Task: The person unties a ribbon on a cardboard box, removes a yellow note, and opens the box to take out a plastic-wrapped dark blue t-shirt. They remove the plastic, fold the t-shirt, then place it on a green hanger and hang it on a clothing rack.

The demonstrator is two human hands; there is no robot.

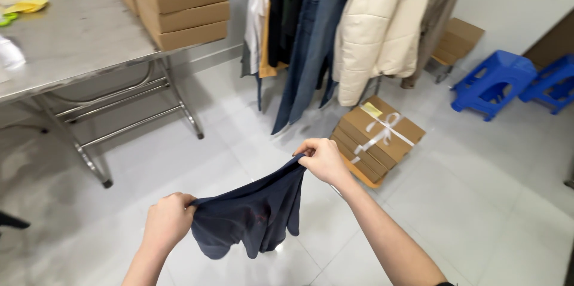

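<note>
A dark navy garment (254, 214) hangs stretched between my two hands over the white tiled floor. My left hand (167, 220) is closed on its lower left edge. Higher up and to the right, my right hand (323, 159) pinches the other end of the same edge. The cloth sags in folds below the held edge, and its shape cannot be made out.
A steel table (78, 41) with stacked cardboard boxes (179, 2) stands at the upper left. A rack of hanging clothes (341, 29) is ahead. Tied flat cartons (376, 136) lie on the floor by my right hand. Blue plastic stools (493, 83) stand at the right.
</note>
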